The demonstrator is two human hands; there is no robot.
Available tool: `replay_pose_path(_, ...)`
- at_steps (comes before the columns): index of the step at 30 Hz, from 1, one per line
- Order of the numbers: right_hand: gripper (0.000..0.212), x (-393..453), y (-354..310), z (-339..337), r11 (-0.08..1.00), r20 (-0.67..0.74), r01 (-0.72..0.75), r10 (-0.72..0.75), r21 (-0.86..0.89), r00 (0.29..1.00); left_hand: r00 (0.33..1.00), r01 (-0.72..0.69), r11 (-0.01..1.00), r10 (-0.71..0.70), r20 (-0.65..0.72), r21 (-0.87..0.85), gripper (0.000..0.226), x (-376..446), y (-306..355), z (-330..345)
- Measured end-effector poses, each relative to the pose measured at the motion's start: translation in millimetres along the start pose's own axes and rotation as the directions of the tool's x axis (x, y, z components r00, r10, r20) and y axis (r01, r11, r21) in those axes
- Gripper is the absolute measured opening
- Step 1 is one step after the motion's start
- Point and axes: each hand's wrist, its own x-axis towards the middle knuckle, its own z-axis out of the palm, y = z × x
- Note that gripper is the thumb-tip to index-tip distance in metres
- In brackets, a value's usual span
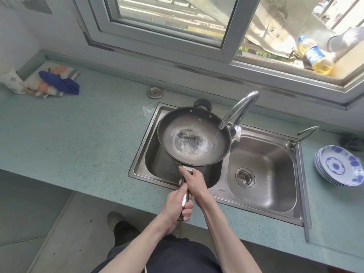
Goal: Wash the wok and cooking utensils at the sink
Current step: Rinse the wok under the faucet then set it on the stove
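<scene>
Left sink basin [155,164]: wok [194,135] above rim; both hands' fingers [187,210] clamped on handle [185,196], seemingly.

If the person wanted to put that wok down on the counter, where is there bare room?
The widest bare patch of counter lies left of the sink, between the folded cloths and the basin edge. Right of the sink is crowded by stacked plates. Both hands, left hand and right hand, hold the wok.

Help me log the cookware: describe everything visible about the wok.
The wok is round, dark metal, with a greyish worn inside and a black burnt patch at its centre. A thin faucet stream lands inside it. It is held over the left basin by its long handle, gripped by the left hand and right hand.
</scene>
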Motion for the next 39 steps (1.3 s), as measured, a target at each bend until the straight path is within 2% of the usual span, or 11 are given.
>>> replay_pose_path(12, 0.036, 6.2, 14.1, -0.7, 0.998, -0.006, -0.035, 0.035, 0.046, 0.999, 1.0, 0.008, 1.0, -0.008, -0.016, 0.023, 0.037, 0.0, -3.2, 2.4)
replay_pose_path(16, 0.035, 10.2, 23.3, 1.3, 0.99, 0.009, -0.094, 0.094, 0.107, 0.996, 0.999, 0.014, 0.999, -0.013, -0.035, 0.05, 0.041, 5.1, -7.9, -1.8)
replay_pose_path(21, 0.028, 14.4, 34.6, 4.4, 0.941, 0.091, -0.229, 0.212, 0.249, 0.973, 0.981, 0.068, 0.988, -0.041, -0.19, 0.14, 0.042, 14.7, -15.9, -2.3)
replay_pose_path(24, 0.022, 19.1, 38.5, 10.2, 0.82, 0.16, -0.338, 0.298, 0.463, 0.941, 0.959, 0.145, 0.962, -0.079, -0.274, 0.23, 0.052, 20.5, -15.8, -3.4)
replay_pose_path(26, 0.023, 25.0, 37.6, 16.6, 0.787, 0.179, -0.379, 0.334, 0.487, 0.925, 0.932, 0.204, 0.936, -0.097, -0.349, 0.285, 0.063, 22.7, -11.3, -1.3)
replay_pose_path(29, 0.028, 31.9, 30.4, 22.7, 0.807, 0.11, -0.368, 0.36, 0.461, 0.927, 0.915, 0.216, 0.924, -0.08, -0.396, 0.314, 0.064, 27.2, -9.7, 5.9)
replay_pose_path(33, 0.029, 33.8, 32.0, 26.8, 0.867, -0.044, -0.267, 0.313, 0.421, 0.949, 0.937, 0.211, 0.959, -0.142, -0.32, 0.191, 0.065, 27.4, -12.3, 3.7)
replay_pose_path(39, 0.023, 26.7, 22.1, 23.0, 0.93, -0.111, -0.196, 0.241, 0.311, 0.964, 0.962, 0.165, 0.977, -0.128, -0.243, 0.137, 0.069, 22.7, -8.6, -0.3)
